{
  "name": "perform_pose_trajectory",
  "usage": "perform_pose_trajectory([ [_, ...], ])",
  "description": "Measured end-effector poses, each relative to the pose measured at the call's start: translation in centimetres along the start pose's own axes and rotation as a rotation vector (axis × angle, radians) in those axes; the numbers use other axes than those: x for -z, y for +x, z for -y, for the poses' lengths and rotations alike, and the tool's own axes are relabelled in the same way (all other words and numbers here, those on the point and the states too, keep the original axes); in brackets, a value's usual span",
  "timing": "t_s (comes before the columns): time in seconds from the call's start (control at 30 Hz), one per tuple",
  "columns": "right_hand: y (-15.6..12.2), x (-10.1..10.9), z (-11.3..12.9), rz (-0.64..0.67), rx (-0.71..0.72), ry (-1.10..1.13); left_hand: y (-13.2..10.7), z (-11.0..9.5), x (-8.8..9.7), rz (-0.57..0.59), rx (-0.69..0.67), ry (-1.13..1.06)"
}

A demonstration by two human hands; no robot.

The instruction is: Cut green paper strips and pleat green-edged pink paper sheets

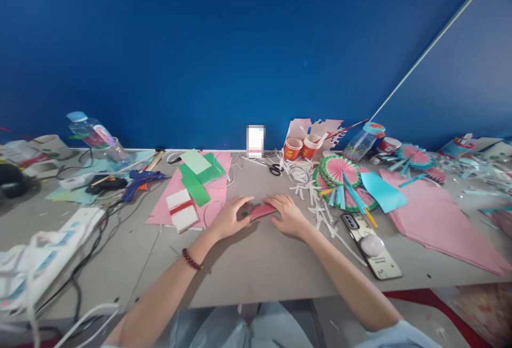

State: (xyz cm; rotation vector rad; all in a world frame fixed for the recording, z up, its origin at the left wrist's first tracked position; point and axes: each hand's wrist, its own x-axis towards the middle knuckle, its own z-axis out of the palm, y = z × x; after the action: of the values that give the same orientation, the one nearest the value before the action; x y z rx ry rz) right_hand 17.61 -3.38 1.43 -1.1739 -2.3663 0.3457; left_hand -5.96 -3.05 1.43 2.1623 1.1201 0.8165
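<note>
A small folded strip of pink paper (262, 211) with a green edge lies low over the grey table, between my two hands. My left hand (230, 219) curls around its left end, with the thumb against the near side. At the other end, my right hand (288, 216) has its fingers bent over the strip and its thumb close to the near edge. Parts of both ends are hidden by my fingers. A white block with a red band (183, 210) and a green paper strip (196, 187) lie on a pink sheet (162, 210) left of my left hand.
Right of my hands are a phone (374, 246), pleated watermelon fans (339, 171), white paper scraps (318, 210) and pink sheets (436, 220). Scissors (275, 169) and paper cups (293, 148) stand behind. A glue gun (140, 181), bottle (98, 134) and power strip (52, 249) are left.
</note>
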Motion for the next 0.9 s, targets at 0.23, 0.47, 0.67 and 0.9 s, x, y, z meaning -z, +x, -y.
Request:
perform_pose_trajectory([
  [0.23,0.2,-0.1,-0.9,-0.013,-0.030,0.031,0.7,1.5,0.8,-0.362,0.076,0.064],
  [0.47,0.5,0.8,-0.2,-0.070,-0.061,0.069,0.9,2.1,1.2,-0.476,0.173,-0.048],
  [0.67,1.8,1.9,-0.1,-0.079,-0.089,0.121,0.9,1.9,0.9,-0.488,0.183,-0.076],
  [0.9,7.8,-0.3,-2.6,-0.238,-0.108,0.278,1.0,2.2,0.7,-0.572,0.200,-0.104],
])
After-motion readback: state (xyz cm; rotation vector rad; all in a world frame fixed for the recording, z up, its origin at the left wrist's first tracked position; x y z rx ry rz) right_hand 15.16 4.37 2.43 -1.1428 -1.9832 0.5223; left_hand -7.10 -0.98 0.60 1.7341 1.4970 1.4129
